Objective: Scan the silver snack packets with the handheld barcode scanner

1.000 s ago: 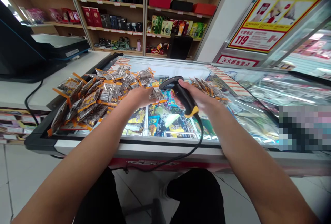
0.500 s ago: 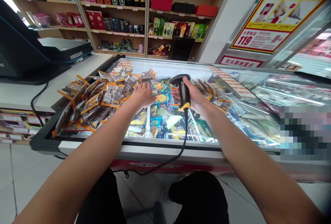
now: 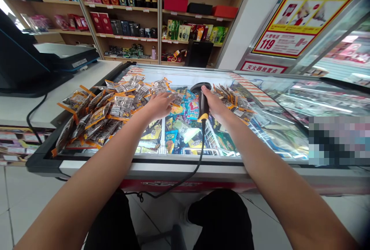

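My right hand (image 3: 216, 106) grips a black barcode scanner (image 3: 201, 98) with a yellow band, held upright over the glass lid of a chest freezer (image 3: 185, 160). Its black cable (image 3: 185, 173) hangs down over the freezer's front edge. My left hand (image 3: 158, 104) lies at the right edge of a big pile of small orange-trimmed snack packets (image 3: 98, 113), its fingers closed on one packet (image 3: 177, 98) held just left of the scanner. A smaller heap of the same packets (image 3: 232, 101) lies right of my right hand.
A white counter (image 3: 52, 88) with a black till machine (image 3: 37, 63) stands to the left. Wooden shelves (image 3: 162, 15) of bottles and boxes fill the back wall. A yellow and red poster (image 3: 297, 15) hangs at the right. Ice-cream packs (image 3: 179, 134) show through the glass.
The scanner has swung from tilted to upright and moved a little away from me. My left hand went back to the pile's edge and now holds a packet beside the scanner.
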Demonstrator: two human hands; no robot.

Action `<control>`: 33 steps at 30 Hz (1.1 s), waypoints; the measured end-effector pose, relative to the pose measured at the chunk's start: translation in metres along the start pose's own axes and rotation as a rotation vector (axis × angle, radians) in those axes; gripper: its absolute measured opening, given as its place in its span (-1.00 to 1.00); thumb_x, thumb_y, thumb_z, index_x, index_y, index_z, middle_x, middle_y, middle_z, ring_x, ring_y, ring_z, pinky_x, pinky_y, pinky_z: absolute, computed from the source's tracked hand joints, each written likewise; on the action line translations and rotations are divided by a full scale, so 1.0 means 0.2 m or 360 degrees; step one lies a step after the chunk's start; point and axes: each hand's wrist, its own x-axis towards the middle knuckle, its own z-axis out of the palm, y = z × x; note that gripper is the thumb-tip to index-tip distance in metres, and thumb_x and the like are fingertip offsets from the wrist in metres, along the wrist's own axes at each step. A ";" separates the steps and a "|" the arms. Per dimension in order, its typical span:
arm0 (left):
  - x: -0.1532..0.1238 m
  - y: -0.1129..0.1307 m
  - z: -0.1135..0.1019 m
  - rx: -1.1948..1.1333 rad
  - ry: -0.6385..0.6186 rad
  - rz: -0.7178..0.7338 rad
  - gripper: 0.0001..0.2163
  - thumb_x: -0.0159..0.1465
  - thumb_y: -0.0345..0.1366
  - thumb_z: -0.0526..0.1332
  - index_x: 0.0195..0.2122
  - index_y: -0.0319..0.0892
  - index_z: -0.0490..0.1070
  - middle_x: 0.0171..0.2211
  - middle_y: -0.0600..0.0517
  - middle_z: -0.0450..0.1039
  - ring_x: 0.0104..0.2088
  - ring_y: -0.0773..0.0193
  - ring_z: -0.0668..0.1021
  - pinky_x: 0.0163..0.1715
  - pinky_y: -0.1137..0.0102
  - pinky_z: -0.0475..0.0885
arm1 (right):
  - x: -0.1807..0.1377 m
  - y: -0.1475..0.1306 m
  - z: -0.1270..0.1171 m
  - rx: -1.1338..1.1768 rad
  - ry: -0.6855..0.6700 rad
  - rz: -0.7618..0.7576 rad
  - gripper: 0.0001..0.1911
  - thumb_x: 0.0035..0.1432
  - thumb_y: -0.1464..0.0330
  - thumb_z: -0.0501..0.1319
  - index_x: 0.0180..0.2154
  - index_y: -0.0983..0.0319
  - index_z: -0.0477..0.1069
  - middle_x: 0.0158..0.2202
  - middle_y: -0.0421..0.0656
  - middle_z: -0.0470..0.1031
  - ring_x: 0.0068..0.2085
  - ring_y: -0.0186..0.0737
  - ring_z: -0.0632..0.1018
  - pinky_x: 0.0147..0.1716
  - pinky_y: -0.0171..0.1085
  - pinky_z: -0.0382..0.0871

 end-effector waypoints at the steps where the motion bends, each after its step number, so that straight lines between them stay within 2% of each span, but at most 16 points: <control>1: 0.00 -0.01 0.00 0.0005 -0.0053 0.0029 -0.44 0.48 -0.30 -0.02 0.51 -0.08 0.17 0.52 -0.14 0.13 0.48 -0.08 0.23 0.42 -0.04 0.18 | 0.00 0.00 -0.01 -0.0057 0.0010 -0.0011 -0.25 0.07 -0.45 0.18 -0.36 0.11 0.43 -0.50 -0.13 0.46 -0.35 -0.06 0.56 -0.34 -0.16 0.46; 4: -0.02 0.00 -0.01 0.0051 -0.0041 0.0091 -0.50 0.49 -0.31 -0.05 0.39 -0.09 0.38 0.34 -0.18 0.37 0.35 -0.09 0.38 0.34 -0.02 0.29 | -0.01 -0.01 -0.02 -0.0179 0.0040 -0.0060 -0.28 0.12 -0.42 0.18 -0.38 0.11 0.42 -0.51 -0.14 0.44 -0.33 -0.05 0.54 -0.31 -0.15 0.45; 7: -0.03 0.02 -0.02 0.0133 0.0027 0.0113 -0.53 0.49 -0.31 -0.04 0.30 -0.04 0.50 0.18 -0.19 0.45 0.27 -0.14 0.39 0.27 -0.04 0.33 | -0.04 -0.05 -0.01 -0.0105 0.0005 -0.0050 -0.31 0.15 -0.38 0.21 -0.41 0.13 0.42 -0.47 -0.15 0.47 -0.36 -0.12 0.53 -0.33 -0.18 0.45; 11: -0.04 0.03 -0.01 0.0158 0.0028 0.0102 -0.54 0.48 -0.30 0.01 0.33 0.02 0.47 0.22 -0.16 0.41 0.27 -0.15 0.37 0.27 -0.05 0.33 | -0.13 -0.16 -0.01 0.0283 -0.0270 0.0189 -0.45 0.27 -0.18 0.29 -0.35 0.17 0.51 -0.37 -0.08 0.59 -0.39 -0.18 0.55 -0.39 -0.21 0.48; 13: -0.04 0.02 -0.01 0.0169 0.0022 0.0094 -0.54 0.48 -0.28 0.03 0.34 0.03 0.45 0.25 -0.15 0.39 0.30 -0.17 0.35 0.29 -0.08 0.32 | -0.18 -0.20 0.00 0.0357 -0.0424 0.0274 -0.52 0.34 -0.08 0.29 -0.33 0.20 0.54 -0.36 -0.04 0.61 -0.40 -0.19 0.56 -0.40 -0.21 0.50; 16: -0.03 0.02 0.00 0.0201 0.0009 0.0087 -0.55 0.47 -0.26 0.06 0.33 0.01 0.46 0.29 -0.15 0.36 0.33 -0.18 0.32 0.29 -0.09 0.32 | -0.20 -0.20 0.01 0.0360 -0.0560 0.0314 -0.50 0.37 -0.08 0.26 -0.35 0.21 0.57 -0.40 -0.03 0.60 -0.44 -0.20 0.56 -0.46 -0.23 0.48; 19: -0.03 0.02 0.00 0.0213 -0.0005 0.0074 -0.56 0.47 -0.26 0.07 0.32 0.00 0.47 0.31 -0.16 0.35 0.32 -0.17 0.33 0.29 -0.08 0.32 | -0.18 -0.17 0.01 0.0354 -0.0553 0.0319 -0.48 0.32 -0.12 0.29 -0.35 0.20 0.57 -0.39 -0.04 0.61 -0.46 -0.20 0.55 -0.48 -0.22 0.48; 23: -0.03 0.02 0.00 0.0186 0.0016 0.0096 -0.54 0.47 -0.27 0.05 0.34 0.00 0.46 0.27 -0.16 0.37 0.29 -0.16 0.35 0.27 -0.05 0.33 | -0.16 -0.16 0.01 0.0364 -0.0540 0.0345 -0.47 0.28 -0.15 0.31 -0.34 0.20 0.57 -0.37 -0.04 0.59 -0.43 -0.20 0.55 -0.42 -0.19 0.52; 28: -0.02 0.01 0.00 0.0151 0.0022 0.0110 -0.54 0.44 -0.28 0.07 0.31 -0.05 0.49 0.24 -0.17 0.40 0.26 -0.17 0.36 0.25 -0.06 0.33 | -0.17 -0.16 0.01 0.0319 -0.0531 0.0380 -0.45 0.30 -0.17 0.27 -0.31 0.19 0.56 -0.37 -0.03 0.58 -0.41 -0.19 0.54 -0.41 -0.20 0.50; 33: -0.03 0.04 -0.01 0.0009 0.0035 0.0178 -0.55 0.45 -0.30 0.05 0.32 -0.03 0.45 0.26 -0.13 0.44 0.27 -0.12 0.37 0.27 -0.01 0.33 | -0.17 -0.16 0.02 0.0315 -0.0458 0.0203 -0.47 0.32 -0.16 0.26 -0.32 0.17 0.53 -0.34 -0.05 0.60 -0.38 -0.19 0.55 -0.37 -0.25 0.52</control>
